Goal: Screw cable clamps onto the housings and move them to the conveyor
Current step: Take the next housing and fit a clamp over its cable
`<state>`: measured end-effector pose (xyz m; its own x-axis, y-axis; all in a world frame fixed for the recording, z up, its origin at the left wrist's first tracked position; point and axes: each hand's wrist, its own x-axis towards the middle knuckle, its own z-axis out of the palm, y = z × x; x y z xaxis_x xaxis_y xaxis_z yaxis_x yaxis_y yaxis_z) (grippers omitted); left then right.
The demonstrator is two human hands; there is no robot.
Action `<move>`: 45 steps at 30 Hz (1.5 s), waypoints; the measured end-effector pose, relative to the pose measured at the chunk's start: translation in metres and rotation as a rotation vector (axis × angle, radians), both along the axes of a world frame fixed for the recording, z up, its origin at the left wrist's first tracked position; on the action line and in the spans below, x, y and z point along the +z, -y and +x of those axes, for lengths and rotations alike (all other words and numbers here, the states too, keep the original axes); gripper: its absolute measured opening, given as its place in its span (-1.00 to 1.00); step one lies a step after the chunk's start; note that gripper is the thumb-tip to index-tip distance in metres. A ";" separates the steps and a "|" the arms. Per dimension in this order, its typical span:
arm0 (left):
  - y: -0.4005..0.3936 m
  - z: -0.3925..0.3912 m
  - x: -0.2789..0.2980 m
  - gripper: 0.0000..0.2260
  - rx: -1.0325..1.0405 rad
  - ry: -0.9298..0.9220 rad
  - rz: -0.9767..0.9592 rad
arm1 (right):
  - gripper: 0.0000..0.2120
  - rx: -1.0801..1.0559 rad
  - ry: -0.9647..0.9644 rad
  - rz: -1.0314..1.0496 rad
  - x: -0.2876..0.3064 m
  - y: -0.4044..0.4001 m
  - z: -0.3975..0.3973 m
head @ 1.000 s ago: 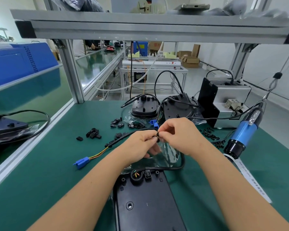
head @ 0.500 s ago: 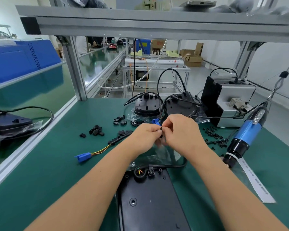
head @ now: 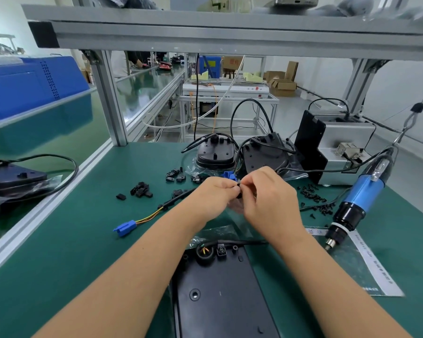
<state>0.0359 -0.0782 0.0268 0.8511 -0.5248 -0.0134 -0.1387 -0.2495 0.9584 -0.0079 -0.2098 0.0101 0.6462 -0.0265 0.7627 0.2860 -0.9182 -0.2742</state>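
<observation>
Two hands: left hand [head: 214, 198] and right hand [head: 270, 196] pinch one small black clamp [head: 238, 185] between fingertips.
Housing [head: 220, 296]: below both hands, nearer the person.
Loose clamps [head: 141, 191]: left of left hand.

Matt green rubbery mat covers the surface [head: 78, 240], smooth all over. The flat black plastic housing [head: 220, 301] up front has a dull satin sheen. Crinkled clear plastic bag [head: 220, 232] glints beside it. Blue-bodied electric screwdriver [head: 359, 198] looks glossy; brushed aluminium frame post [head: 110, 101] looks matt grey.
</observation>
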 end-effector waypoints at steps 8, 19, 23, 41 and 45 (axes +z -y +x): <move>-0.015 -0.005 -0.001 -0.77 -0.015 0.114 0.194 | -0.88 0.043 -0.192 0.519 0.010 0.000 -0.016; -0.081 -0.039 -0.037 -0.79 0.315 0.243 0.109 | -0.87 0.357 -0.930 0.336 0.027 -0.051 -0.105; -0.084 -0.044 -0.046 -0.81 0.325 0.256 0.075 | -0.87 0.259 -0.838 0.090 0.025 -0.065 -0.111; -0.086 -0.046 -0.050 -0.86 0.242 0.251 0.107 | -0.86 0.129 -0.774 -0.067 0.021 -0.075 -0.113; -0.086 -0.047 -0.049 -0.87 0.234 0.244 0.093 | -0.87 0.101 -0.761 -0.080 0.020 -0.077 -0.115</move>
<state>-0.0115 0.0079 -0.0219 0.9321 -0.3215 0.1666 -0.2898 -0.3864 0.8756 -0.1226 -0.1324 0.0304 0.9898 0.0969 0.1047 0.1287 -0.9230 -0.3626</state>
